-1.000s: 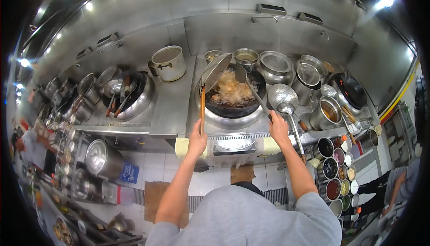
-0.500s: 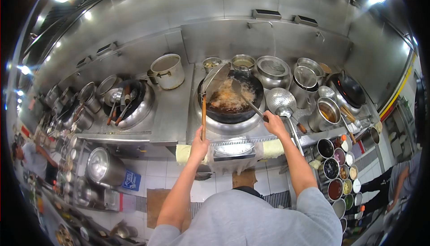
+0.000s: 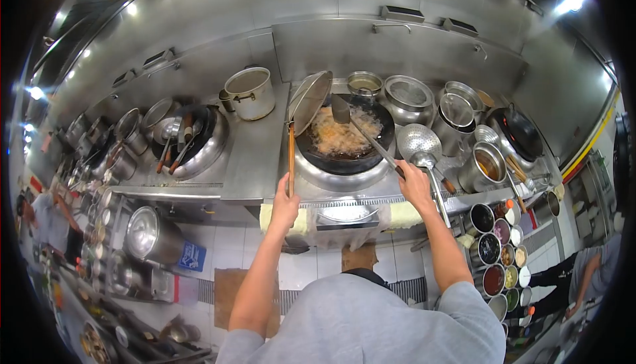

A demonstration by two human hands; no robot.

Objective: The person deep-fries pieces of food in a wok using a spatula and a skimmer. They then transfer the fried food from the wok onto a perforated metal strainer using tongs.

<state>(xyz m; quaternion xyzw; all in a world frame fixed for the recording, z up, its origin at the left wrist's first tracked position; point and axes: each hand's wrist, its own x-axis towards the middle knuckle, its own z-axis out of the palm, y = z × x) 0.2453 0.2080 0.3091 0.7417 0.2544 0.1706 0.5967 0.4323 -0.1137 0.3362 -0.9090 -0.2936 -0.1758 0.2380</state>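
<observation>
My left hand (image 3: 285, 206) is closed round the wooden handle of a wide, round strainer (image 3: 313, 101), which is tilted up over the left side of a black wok (image 3: 338, 166). Pale golden pieces of food (image 3: 329, 135) bubble in the oil inside the wok. My right hand (image 3: 414, 184) grips the dark handle end of a wok spatula (image 3: 374, 141). Its flat metal head is held above the far part of the food. A perforated skimmer (image 3: 419, 143) lies close to my right hand, to the right of the wok.
A tall pot (image 3: 250, 96) stands left of the wok, beside a second wok station with utensils. Metal pots (image 3: 406, 102) line the back. Seasoning containers (image 3: 489, 249) sit at the lower right. Other people (image 3: 589, 271) are at both sides.
The strainer has shifted left, off the food and toward the wok's rim. The spatula head has moved up and left, and my right hand slightly right. Bubbling covers more of the wok.
</observation>
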